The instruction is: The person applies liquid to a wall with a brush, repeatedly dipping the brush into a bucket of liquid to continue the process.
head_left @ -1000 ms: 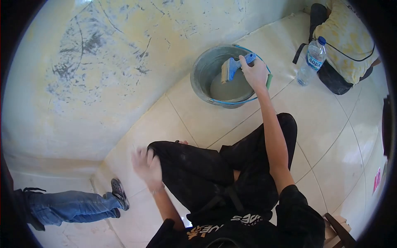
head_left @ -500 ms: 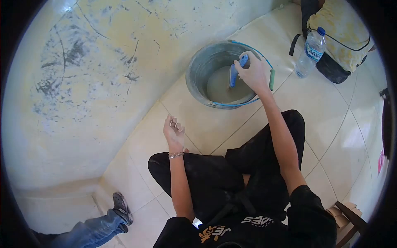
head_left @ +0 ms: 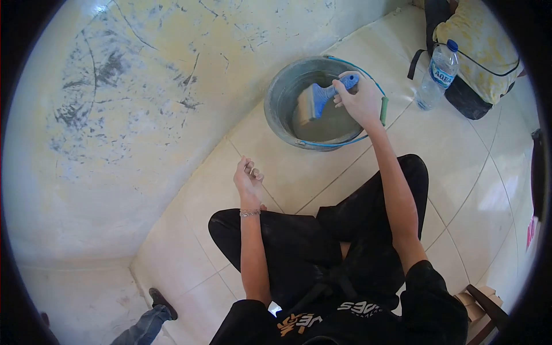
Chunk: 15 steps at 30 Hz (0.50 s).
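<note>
In the head view a wide paintbrush (head_left: 319, 99) with a blue handle and pale bristles hangs over a dark bucket (head_left: 277, 118). My right hand (head_left: 360, 102) grips the brush by its handle, above the bucket's right side. Greyish liquid (head_left: 339, 127) lies in the bucket's bottom. A blue wire handle with a green grip (head_left: 384, 111) rests along the bucket's right rim. My left hand (head_left: 249, 179) is raised over my knee with its fingers curled; whether something small is in it I cannot make out.
A yellowish wall (head_left: 155, 109) with dark scuffs and cracks rises on the left. Right of the bucket stand a plastic water bottle (head_left: 436, 80) and a bag (head_left: 468, 98) near another person. Another person's leg (head_left: 150, 322) shows at lower left.
The brush has turned from edge-on to show its broad side, bristles pointing left, still in my right hand. The other person's leg at lower left has shifted.
</note>
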Each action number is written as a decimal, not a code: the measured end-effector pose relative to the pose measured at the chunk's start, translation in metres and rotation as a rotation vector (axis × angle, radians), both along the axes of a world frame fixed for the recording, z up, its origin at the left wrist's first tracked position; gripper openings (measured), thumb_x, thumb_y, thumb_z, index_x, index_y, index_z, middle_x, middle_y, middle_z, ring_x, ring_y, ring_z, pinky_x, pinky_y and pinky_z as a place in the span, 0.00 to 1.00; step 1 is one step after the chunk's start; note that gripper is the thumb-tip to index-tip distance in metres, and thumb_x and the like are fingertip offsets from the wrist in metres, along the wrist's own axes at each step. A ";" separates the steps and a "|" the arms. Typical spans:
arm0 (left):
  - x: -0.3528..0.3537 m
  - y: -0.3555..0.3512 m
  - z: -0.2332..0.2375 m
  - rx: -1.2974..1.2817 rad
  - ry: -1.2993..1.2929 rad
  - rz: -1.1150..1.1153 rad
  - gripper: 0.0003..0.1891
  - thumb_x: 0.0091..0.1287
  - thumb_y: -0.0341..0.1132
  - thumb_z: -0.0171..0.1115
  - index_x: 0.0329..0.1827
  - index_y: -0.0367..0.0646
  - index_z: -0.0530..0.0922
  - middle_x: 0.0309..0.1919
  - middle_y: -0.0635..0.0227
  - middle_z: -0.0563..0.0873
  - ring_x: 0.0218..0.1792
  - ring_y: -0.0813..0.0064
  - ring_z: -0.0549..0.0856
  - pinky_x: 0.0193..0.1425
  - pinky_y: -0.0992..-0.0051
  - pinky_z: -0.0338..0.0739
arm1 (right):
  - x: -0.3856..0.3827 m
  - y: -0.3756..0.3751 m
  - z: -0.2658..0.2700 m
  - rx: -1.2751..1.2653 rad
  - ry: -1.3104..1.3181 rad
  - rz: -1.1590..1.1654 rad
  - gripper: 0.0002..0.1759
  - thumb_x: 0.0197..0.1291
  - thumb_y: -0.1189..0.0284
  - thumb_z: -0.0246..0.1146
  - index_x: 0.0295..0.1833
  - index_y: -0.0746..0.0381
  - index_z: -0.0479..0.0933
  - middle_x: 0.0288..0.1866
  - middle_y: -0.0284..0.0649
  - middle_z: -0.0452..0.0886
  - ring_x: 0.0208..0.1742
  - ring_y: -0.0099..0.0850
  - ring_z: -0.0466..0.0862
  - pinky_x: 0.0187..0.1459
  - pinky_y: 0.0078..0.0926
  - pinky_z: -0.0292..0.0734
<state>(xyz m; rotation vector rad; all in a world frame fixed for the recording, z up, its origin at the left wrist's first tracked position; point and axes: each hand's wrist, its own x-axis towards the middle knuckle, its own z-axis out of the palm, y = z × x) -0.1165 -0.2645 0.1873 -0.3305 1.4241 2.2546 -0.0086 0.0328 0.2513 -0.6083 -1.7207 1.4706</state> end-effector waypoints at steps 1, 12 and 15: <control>-0.001 0.000 0.000 0.002 0.006 -0.001 0.09 0.65 0.41 0.59 0.35 0.46 0.72 0.25 0.77 0.71 0.20 0.83 0.67 0.22 0.81 0.60 | 0.001 0.000 0.004 -0.100 0.054 0.011 0.12 0.56 0.69 0.65 0.39 0.68 0.75 0.23 0.40 0.81 0.20 0.25 0.81 0.25 0.23 0.75; -0.001 0.001 -0.003 -0.011 0.019 -0.010 0.10 0.64 0.42 0.59 0.34 0.45 0.73 0.24 0.77 0.71 0.20 0.84 0.68 0.22 0.81 0.59 | -0.004 0.001 -0.013 0.267 -0.154 -0.131 0.12 0.53 0.68 0.66 0.31 0.67 0.76 0.25 0.45 0.81 0.27 0.34 0.82 0.32 0.31 0.74; -0.001 0.002 -0.002 -0.009 0.028 -0.017 0.10 0.65 0.42 0.59 0.34 0.46 0.72 0.24 0.77 0.71 0.20 0.84 0.67 0.22 0.81 0.59 | -0.007 -0.003 -0.009 0.205 -0.062 -0.144 0.11 0.54 0.68 0.65 0.31 0.67 0.76 0.26 0.45 0.81 0.27 0.33 0.82 0.32 0.30 0.74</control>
